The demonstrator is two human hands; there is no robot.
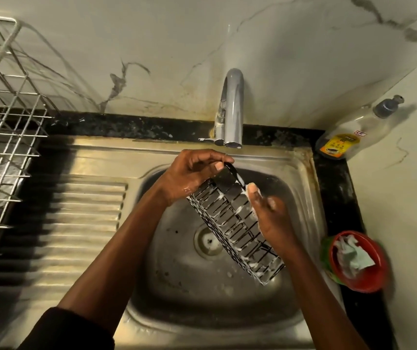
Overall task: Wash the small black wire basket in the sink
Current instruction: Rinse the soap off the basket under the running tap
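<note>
Sink basin [303,178], clearance. The wire basket [235,223] runs diagonally over the right half, from far centre to near right — pinched at its far end by the left hand [192,173], with the right hand [270,215] flat against its right side. 2 forearms cross the near rim. Open room: the basin's left part around the drain [208,241], and the ridged drainboard [83,210] to the left. Obstacles: faucet [232,107] overhanging the far rim, dish rack [2,137] at far left, bottle [348,132] in the far right corner, red bowl [364,274] just beside the right rim.
</note>
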